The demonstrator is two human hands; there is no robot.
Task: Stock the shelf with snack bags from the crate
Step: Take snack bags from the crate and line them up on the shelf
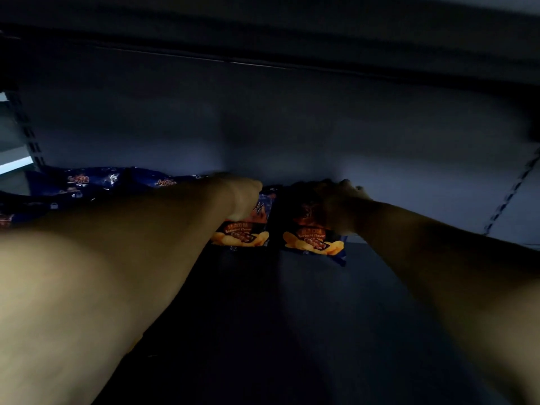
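both arms are reaching deep into a dark shelf [306, 302]. the left hand [244, 197] is lying over the left barbecue snack bag [242, 233] and the right hand [340, 204] over the right barbecue snack bag [311, 239]; whether either hand's fingers are gripping, i cannot tell. blue bags [87, 182] are lying at the back left.
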